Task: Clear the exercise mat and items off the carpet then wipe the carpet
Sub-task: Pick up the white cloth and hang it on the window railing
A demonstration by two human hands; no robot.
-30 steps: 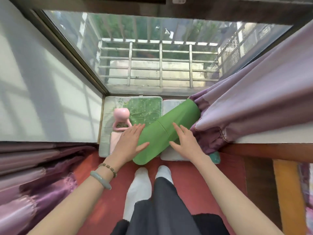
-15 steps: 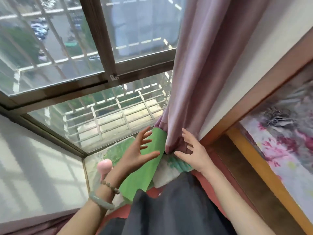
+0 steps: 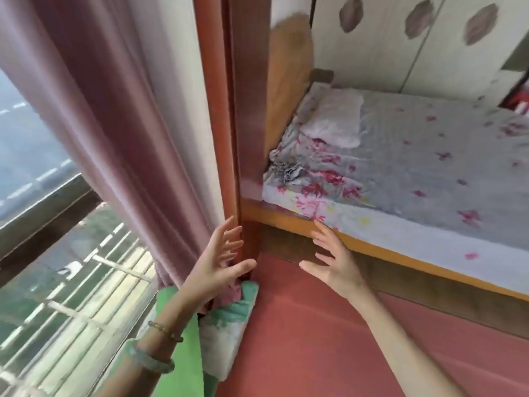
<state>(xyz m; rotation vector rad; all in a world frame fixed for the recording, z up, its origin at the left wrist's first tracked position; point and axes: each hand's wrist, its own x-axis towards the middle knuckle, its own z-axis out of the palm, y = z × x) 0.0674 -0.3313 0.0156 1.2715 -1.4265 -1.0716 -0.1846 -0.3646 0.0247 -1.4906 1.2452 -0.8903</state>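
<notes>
Left hand [image 3: 217, 267], right hand [image 3: 335, 265]: fingers spread, grasping nothing. Green exercise mat [image 3: 189, 373] lies by the window [image 3: 57, 282] under our left forearm [image 3: 171, 316], beside the carpet [image 3: 315, 339]. We'd grip both ends, lifting clear of the curtain [image 3: 114, 138].

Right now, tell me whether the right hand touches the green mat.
Apart. The head view shows red carpet between the right hand and the mat.
</notes>
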